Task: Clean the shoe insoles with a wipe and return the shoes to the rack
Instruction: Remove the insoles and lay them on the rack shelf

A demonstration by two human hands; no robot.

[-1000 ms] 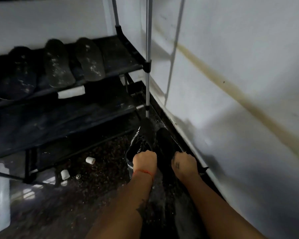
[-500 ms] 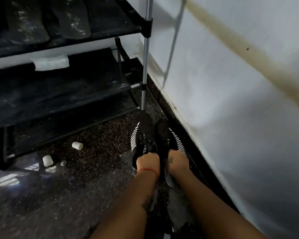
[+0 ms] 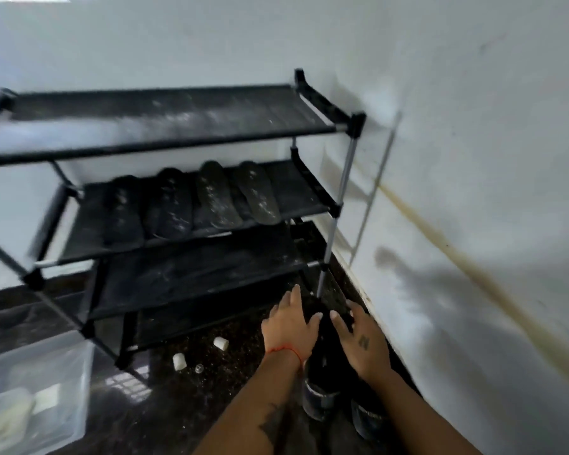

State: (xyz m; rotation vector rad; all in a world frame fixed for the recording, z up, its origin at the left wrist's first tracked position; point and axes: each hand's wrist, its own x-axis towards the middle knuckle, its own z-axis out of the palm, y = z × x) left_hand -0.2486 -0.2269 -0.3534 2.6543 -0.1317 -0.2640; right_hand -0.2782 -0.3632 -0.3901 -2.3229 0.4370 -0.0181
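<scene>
- Shoes [image 3: 322,385], a dark pair, standing side by side on the speckled floor [image 3: 211,399] beside the white wall [image 3: 473,159], just in front of the rack's right front leg.
- Left hand [image 3: 289,326] released, fingers straight and spread, hovering over the left shoe; red thread at the wrist.
- Right hand [image 3: 358,339] likewise open, fingers extended above the right shoe; contact with the shoe impossible to tell.
- Shoe rack [image 3: 178,126], black fabric tiers on metal posts, standing against the wall; top tier dusty.
- Insoles [image 3: 191,198], four dark ones speckled with pale marks, lying in a row on the second tier.
- Two small white caps [image 3: 220,343] and a tiny clear object lying on the floor near the rack's base.
- Clear plastic container [image 3: 37,389] at lower left on the floor, holding pale, blurred contents.
</scene>
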